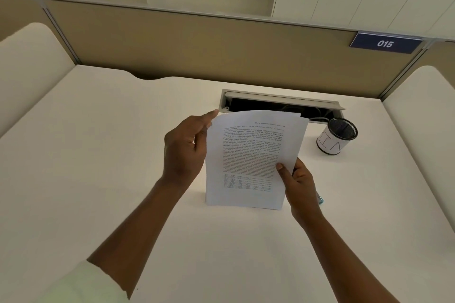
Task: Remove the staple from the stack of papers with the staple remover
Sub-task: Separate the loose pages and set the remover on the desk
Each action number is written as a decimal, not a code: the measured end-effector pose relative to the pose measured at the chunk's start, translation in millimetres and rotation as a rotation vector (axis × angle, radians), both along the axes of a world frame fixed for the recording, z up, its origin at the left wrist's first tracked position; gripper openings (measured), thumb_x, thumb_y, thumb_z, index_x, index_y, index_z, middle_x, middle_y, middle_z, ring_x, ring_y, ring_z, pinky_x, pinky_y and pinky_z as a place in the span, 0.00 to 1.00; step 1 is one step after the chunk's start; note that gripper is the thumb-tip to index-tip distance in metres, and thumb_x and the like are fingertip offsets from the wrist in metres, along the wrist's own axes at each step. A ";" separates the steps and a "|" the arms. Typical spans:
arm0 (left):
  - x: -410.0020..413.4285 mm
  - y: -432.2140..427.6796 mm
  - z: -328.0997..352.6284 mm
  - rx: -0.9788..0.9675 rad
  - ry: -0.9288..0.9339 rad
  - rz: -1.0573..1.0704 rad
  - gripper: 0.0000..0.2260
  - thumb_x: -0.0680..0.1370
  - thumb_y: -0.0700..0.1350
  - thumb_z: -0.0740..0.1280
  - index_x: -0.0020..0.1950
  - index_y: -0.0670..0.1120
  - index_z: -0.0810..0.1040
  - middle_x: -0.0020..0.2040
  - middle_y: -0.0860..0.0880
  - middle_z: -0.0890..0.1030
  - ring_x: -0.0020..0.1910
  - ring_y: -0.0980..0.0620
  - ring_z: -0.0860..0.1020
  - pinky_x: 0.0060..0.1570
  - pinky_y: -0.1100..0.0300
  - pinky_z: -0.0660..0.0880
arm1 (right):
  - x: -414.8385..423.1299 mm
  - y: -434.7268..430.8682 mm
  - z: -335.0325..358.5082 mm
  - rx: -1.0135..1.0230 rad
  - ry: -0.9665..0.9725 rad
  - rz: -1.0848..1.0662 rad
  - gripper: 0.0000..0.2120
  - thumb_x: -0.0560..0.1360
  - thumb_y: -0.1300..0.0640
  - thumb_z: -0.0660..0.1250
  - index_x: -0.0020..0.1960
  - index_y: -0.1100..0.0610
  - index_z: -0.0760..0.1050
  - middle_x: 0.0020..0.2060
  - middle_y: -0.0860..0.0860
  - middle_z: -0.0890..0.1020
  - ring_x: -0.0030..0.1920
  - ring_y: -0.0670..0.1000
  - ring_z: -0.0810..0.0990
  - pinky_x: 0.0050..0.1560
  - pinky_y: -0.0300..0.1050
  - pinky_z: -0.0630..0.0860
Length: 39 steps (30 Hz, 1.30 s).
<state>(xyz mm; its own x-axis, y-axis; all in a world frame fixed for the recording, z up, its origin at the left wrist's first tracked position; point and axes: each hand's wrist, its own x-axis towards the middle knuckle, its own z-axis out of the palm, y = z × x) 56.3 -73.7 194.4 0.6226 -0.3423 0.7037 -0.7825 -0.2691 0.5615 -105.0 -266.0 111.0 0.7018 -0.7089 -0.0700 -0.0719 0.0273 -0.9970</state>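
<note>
hands | left hand (184, 150) grips stack of papers (248, 160) | right hand (299, 179) pinches edge

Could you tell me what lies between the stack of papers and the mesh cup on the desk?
Bare desk, in the head view, between papers and mesh cup.

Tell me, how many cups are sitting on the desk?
1. The mesh cup stands on the desk, right of the papers held by the left hand and right hand. Another could hide behind the papers.
</note>
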 end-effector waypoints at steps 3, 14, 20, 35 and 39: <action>-2.7 0.2 1.7 -0.030 0.044 0.003 0.12 0.81 0.35 0.65 0.62 0.40 0.83 0.53 0.46 0.86 0.51 0.51 0.84 0.55 0.65 0.78 | -0.9 -0.2 0.7 -0.007 0.010 0.002 0.11 0.82 0.60 0.64 0.62 0.52 0.78 0.57 0.49 0.86 0.59 0.55 0.83 0.62 0.60 0.79; 25.5 -0.2 20.9 0.084 0.199 -0.020 0.13 0.81 0.40 0.67 0.65 0.46 0.81 0.46 0.49 0.86 0.40 0.53 0.82 0.50 0.64 0.80 | -5.3 4.3 22.4 0.031 0.056 -0.024 0.09 0.81 0.60 0.65 0.58 0.52 0.81 0.51 0.48 0.87 0.53 0.52 0.85 0.54 0.49 0.82; 37.7 0.3 3.1 0.200 0.385 -0.043 0.10 0.81 0.41 0.67 0.60 0.45 0.84 0.55 0.48 0.86 0.46 0.54 0.82 0.56 0.54 0.82 | -19.7 21.8 9.6 0.181 0.169 -0.031 0.10 0.81 0.61 0.65 0.60 0.55 0.80 0.52 0.50 0.88 0.53 0.55 0.86 0.55 0.54 0.82; 10.1 7.4 -88.4 0.365 0.976 -0.026 0.06 0.77 0.43 0.71 0.40 0.45 0.82 0.39 0.49 0.84 0.37 0.52 0.77 0.41 0.58 0.73 | -57.5 47.6 -38.5 -0.107 0.442 -0.164 0.16 0.78 0.54 0.70 0.64 0.51 0.73 0.58 0.50 0.83 0.56 0.52 0.83 0.52 0.45 0.78; 12.4 3.4 -82.1 0.634 0.858 -0.143 0.05 0.78 0.44 0.70 0.44 0.44 0.83 0.41 0.51 0.82 0.39 0.54 0.77 0.37 0.62 0.70 | -49.4 31.1 -28.9 -0.534 0.397 -0.088 0.25 0.76 0.52 0.72 0.70 0.56 0.72 0.63 0.49 0.80 0.59 0.49 0.79 0.57 0.48 0.77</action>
